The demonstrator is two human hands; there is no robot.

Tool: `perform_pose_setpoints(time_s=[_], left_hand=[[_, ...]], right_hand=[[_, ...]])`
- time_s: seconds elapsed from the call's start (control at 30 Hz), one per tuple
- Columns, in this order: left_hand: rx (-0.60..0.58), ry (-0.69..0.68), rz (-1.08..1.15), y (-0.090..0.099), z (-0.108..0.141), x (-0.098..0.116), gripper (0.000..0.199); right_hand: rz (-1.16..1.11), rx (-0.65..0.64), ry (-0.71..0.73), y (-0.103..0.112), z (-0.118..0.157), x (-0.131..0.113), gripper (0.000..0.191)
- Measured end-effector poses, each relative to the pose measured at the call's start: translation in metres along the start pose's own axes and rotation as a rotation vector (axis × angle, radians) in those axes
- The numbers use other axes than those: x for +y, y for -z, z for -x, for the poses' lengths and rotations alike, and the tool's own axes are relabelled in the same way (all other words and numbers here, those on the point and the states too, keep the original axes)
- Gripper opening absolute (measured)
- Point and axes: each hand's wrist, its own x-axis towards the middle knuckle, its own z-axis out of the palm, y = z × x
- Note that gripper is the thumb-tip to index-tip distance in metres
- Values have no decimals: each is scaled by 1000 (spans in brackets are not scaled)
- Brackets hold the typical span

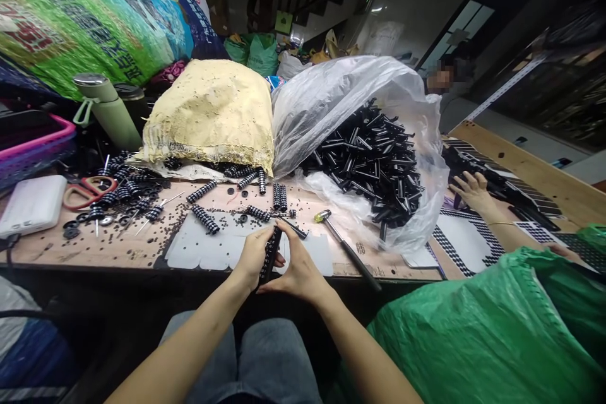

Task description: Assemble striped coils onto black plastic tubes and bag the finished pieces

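Black narrow piece (270, 256) with pale marks along its side, held just at the counter's (315, 202) near edge, above the wearer's lap. Head view. Piece tilted, upper end leaning right. Left hand (250, 254): fingers clamped on the piece from its left side. Right hand (303, 268): thumb and forefinger spread wide in a C, thumb near the lower end, forefinger near the upper; whether they press on it, cannot tell.

Grey-white sheet (187, 246) lying flat on the counter, beyond and to both sides of the hands. On it, a ridged black-and-white roll (205, 219), tilted; more such rolls lie farther back, two of them side by side. Hammer (353, 249) to the right of the right hand, dark handle pointing toward the wearer, head bearing a yellow face.

Clear plastic bag (317, 98) behind the hammer, mouth open this way, heap of glossy black pieces (369, 158) inside and spilling toward the counter. Yellowish sack (208, 107) to its left, near or touching.

Left end: scissors (89, 192) with reddish handles, white box (34, 205), green flask (108, 110) leaning. Small dark discs scattered between.

Right: co-worker's hand (473, 190) over dark strips; large green sack (449, 328) in the foreground.
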Motion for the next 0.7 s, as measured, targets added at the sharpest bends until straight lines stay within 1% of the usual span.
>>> perform_pose_setpoints(time_s=[0.27,0.43,0.47,0.5,0.53,0.57,0.63,0.7], left_hand=[[29,2,-48,4,-2,-5,44],[9,102,-52,8,-5,-7,39],[-5,99,-75,9,-7,-9,38],[-21,64,-124,11,-8,-11,37],[-38,-5,-210,12,-10,-15,37],[-52,-107,-338,13,-12,-19,36],[-61,-353,-679,16,-15,-28,39],[-65,-534,-1026,19,-20,-37,45]], right_hand=[[10,23,-77,-4,0,-4,110],[6,-20,-93,-3,-1,-1,105],[16,-12,-92,-5,-1,2,103],[35,5,-90,-8,-1,6,102],[60,34,-89,-12,-1,10,101],[91,70,-91,-17,0,16,100],[162,150,-111,-28,1,27,92],[227,190,-143,-34,5,37,82]])
